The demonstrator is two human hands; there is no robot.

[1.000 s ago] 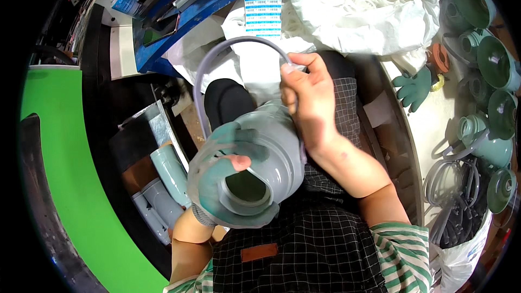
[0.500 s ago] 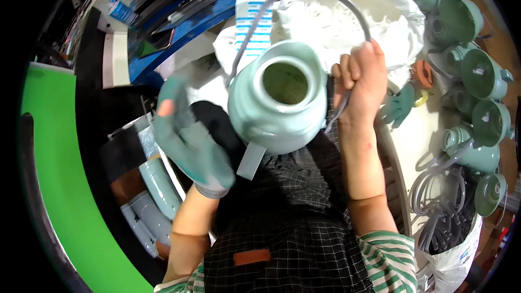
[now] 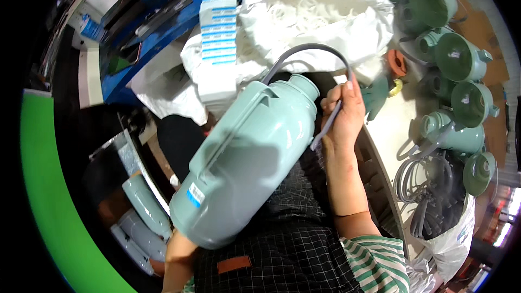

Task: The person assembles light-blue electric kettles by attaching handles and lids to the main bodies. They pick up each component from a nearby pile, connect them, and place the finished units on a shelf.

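Head view: flask (image 3: pixel 247 165) mouth points upper right; right hand (image 3: pixel 343 114) grip pinching handle (image 3: pixel 317 54).

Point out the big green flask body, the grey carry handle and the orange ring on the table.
green flask body (image 3: pixel 255 168), head view, middle of its side
grey carry handle (image 3: pixel 312 49), head view, top of arch
orange ring (image 3: pixel 398 63), head view, its rim

The pale green flask body (image 3: pixel 249 165) has been tipped onto its side, its mouth turned away; the left hand is now hidden beneath it.
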